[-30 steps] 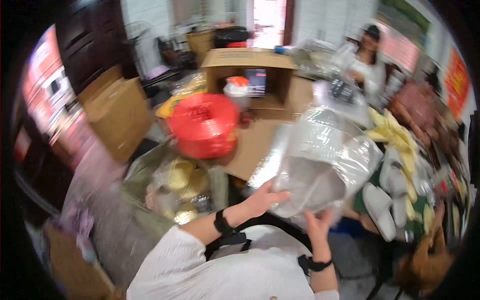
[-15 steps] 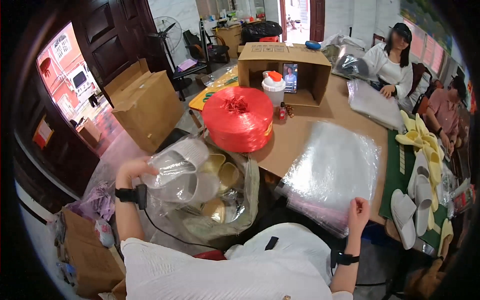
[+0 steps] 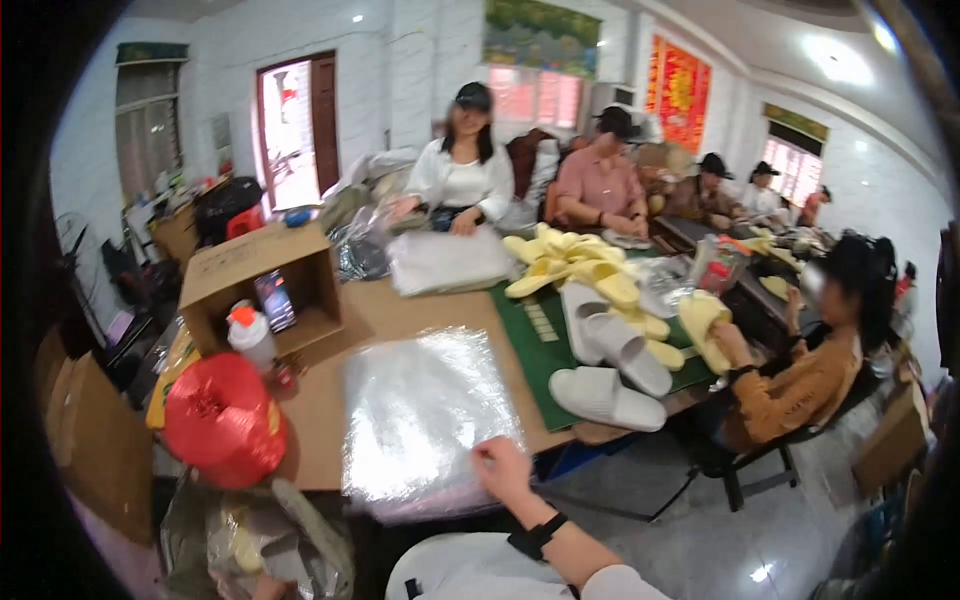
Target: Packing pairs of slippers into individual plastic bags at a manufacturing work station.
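Observation:
My right hand (image 3: 503, 468) hovers at the near right edge of a stack of clear plastic bags (image 3: 425, 400), its fingers curled in with nothing visible between them. At the lower edge, only a small part of my left hand (image 3: 268, 588) shows, over an open sack (image 3: 335, 535). Its fingers are mostly cut off and blurred. Inside the sack lie wrapped slippers, a grey slipper (image 3: 288, 560) among them. To the right, grey slippers (image 3: 608, 398) and a heap of yellow slippers (image 3: 575, 262) rest on a green mat (image 3: 525, 345).
A red roll of plastic twine (image 3: 225, 420), a white bottle (image 3: 252, 340) and an open cardboard box (image 3: 262, 260) holding a phone (image 3: 275, 300) stand on the left. Across the table sits a person in white (image 3: 465, 165); at right, one in orange (image 3: 800, 385) handles a yellow slipper.
The view has swung to the right. My left hand, which held a clear bag of grey slippers above the sack, is now low at the sack. The right hand stays by the bag stack.

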### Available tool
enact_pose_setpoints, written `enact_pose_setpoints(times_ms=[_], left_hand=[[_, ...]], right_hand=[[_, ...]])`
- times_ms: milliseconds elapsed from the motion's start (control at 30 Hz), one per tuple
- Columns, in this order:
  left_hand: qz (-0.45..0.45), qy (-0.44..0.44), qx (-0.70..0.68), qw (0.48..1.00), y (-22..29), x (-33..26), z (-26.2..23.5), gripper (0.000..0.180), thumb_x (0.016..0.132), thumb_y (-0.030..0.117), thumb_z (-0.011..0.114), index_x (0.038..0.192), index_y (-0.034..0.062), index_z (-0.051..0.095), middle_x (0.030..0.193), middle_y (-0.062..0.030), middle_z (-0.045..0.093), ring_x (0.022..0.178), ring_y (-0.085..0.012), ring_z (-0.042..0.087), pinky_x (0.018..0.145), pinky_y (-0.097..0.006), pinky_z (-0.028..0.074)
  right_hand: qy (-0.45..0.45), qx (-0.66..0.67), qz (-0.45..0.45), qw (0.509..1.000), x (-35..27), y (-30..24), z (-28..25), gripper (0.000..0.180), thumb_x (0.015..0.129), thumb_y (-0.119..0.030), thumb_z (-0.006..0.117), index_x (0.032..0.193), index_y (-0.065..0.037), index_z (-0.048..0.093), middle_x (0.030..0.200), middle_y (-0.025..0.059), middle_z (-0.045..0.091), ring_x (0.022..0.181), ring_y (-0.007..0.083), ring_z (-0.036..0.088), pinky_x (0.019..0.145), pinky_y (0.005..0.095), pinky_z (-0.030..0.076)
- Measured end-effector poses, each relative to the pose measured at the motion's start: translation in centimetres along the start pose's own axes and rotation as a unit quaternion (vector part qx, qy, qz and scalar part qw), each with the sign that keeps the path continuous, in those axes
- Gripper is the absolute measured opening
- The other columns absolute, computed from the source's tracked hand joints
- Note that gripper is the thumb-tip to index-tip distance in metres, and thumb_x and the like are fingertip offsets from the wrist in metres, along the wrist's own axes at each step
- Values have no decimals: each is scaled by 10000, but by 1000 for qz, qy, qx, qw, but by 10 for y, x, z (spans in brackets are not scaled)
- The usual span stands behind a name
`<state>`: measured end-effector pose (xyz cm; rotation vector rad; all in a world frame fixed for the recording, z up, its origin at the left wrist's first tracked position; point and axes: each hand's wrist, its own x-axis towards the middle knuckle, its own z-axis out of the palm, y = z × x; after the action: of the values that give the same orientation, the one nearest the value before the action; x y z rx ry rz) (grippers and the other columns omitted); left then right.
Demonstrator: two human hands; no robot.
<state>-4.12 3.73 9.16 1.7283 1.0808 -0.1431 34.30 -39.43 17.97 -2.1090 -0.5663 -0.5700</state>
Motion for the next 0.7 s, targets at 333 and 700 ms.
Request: enact_pose_setpoints(times_ms=[333,700], left_hand=[[97,-142,305,937,92,-55,6,399,847,457,612,833,83,751,882,-152,708,807,-284,666,704,-417,488],[231,8,567,790,242,-111,53,313,763,188,763,975,-2,633,985,-164,663,877,-296,638,774,-409,509]], right_hand=[[16,12,-38,999,8,1,-17,77,802,-118,692,836,-82,633,819,90,610,792,295,595,695,402,475],[34,21,-54,998,1,-1,-7,90,788,-119,690,843,-97,621,825,69,596,816,287,591,701,392,476]])
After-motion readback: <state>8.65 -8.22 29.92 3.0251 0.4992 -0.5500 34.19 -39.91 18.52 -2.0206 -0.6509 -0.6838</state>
